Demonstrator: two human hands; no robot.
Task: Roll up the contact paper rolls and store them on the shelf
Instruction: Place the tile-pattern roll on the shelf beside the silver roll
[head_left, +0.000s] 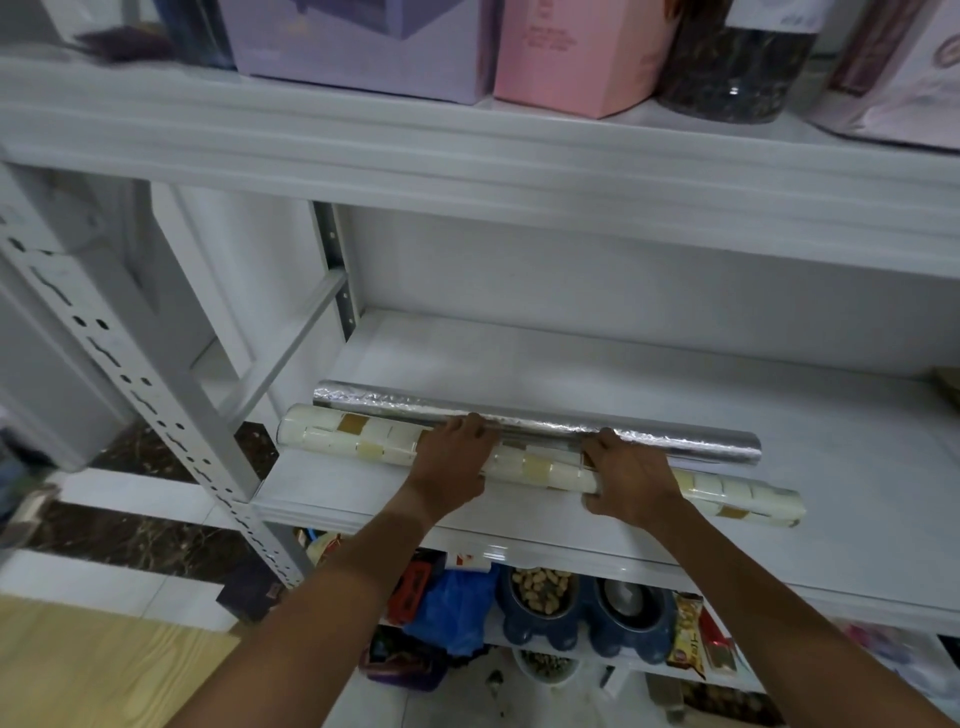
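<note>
At frame centre, the left hand and right hand curl over the tile-patterned roll (silver roll touching behind) on the white shelf.

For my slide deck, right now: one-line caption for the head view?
Both hands, left hand and right hand, set a cream patterned roll beside a silver roll on the shelf.

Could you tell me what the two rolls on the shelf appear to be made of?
Silver roll: seemingly metallic foil-faced film, shiny and crinkled. Cream roll: probably glossy vinyl contact paper printed with cream and tan tile squares, with highlights on its surface.
</note>
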